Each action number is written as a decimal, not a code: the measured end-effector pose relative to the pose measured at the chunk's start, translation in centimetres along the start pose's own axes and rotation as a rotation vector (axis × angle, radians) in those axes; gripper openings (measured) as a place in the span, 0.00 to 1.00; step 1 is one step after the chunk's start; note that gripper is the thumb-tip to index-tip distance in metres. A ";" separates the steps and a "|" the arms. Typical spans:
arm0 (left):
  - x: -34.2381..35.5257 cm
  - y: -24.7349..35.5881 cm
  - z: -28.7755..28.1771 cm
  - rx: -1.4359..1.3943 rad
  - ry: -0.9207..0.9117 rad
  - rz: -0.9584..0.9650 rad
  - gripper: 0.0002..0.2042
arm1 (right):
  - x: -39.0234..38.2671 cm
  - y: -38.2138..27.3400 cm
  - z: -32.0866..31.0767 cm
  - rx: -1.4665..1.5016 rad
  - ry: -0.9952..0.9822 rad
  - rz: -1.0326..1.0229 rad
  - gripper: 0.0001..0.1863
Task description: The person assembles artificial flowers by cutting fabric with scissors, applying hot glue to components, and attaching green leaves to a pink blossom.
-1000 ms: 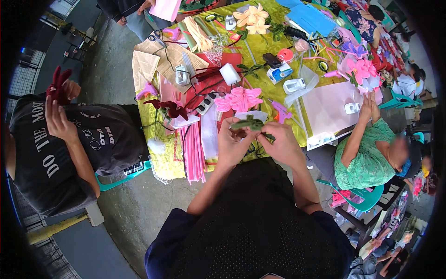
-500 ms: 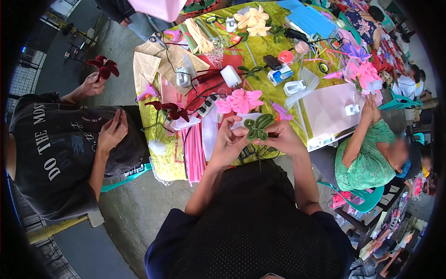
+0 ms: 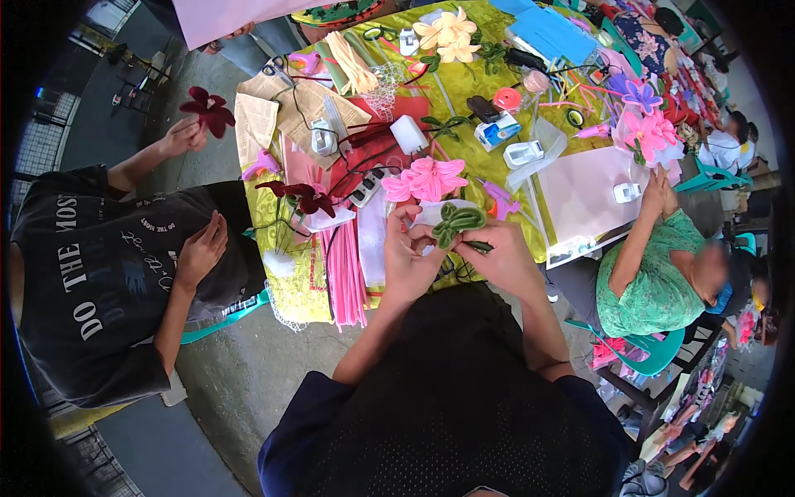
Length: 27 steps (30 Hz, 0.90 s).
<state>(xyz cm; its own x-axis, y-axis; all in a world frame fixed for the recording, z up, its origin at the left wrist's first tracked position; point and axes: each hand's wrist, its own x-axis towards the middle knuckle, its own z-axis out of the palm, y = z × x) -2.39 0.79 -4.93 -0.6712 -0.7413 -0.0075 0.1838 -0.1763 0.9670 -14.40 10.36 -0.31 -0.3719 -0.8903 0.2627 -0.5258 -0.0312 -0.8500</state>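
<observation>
Between my hands is a green fuzzy pipe-cleaner leaf piece point(image 3: 457, 222) with several looped leaves, held just above the table's near edge. My left hand point(image 3: 408, 258) pinches it from the left with thumb and fingers. From the right, my right hand point(image 3: 507, 258) is closed on its lower end, where a darker green leaf pokes out beside the fingers. Pink pipe-cleaner flowers point(image 3: 426, 180) lie just beyond my hands. A purple glue gun point(image 3: 499, 199) rests past my right hand.
The yellow cloth-covered table point(image 3: 451, 91) bears pink pipe-cleaner strips point(image 3: 344, 277), a power strip point(image 3: 367, 189), dark red flowers point(image 3: 300, 199) and cream flowers point(image 3: 450, 35). A person at left point(image 3: 116, 265) holds a dark red flower point(image 3: 208, 111); another in green point(image 3: 654, 277) sits at right.
The leaf piece has turned and tilted in my hands, its loops now bunched toward my left fingers. The person at left has moved the dark red flower rightward. The pink sheet at the top shifted left.
</observation>
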 end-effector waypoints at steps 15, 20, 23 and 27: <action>-0.8 1.9 -0.6 -0.093 -0.079 -0.123 0.27 | -1.1 2.1 0.6 0.482 -0.126 0.176 0.05; -0.7 -0.1 -1.3 -0.217 -0.053 -0.249 0.24 | -0.9 1.9 1.4 0.466 -0.075 0.103 0.04; -0.8 -1.2 -1.0 -0.246 0.030 -0.240 0.23 | -0.8 0.9 1.4 0.207 -0.030 0.044 0.05; -0.9 -0.8 -0.6 -0.243 0.106 -0.150 0.22 | -0.9 0.9 1.7 0.053 0.038 0.008 0.07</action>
<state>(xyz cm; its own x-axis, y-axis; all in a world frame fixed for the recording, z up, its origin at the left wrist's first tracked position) -1.50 1.24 -5.82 -0.6278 -0.7562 -0.1848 0.2627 -0.4292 0.8641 -13.18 10.35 -2.09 -0.4055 -0.8725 0.2725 -0.4817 -0.0493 -0.8749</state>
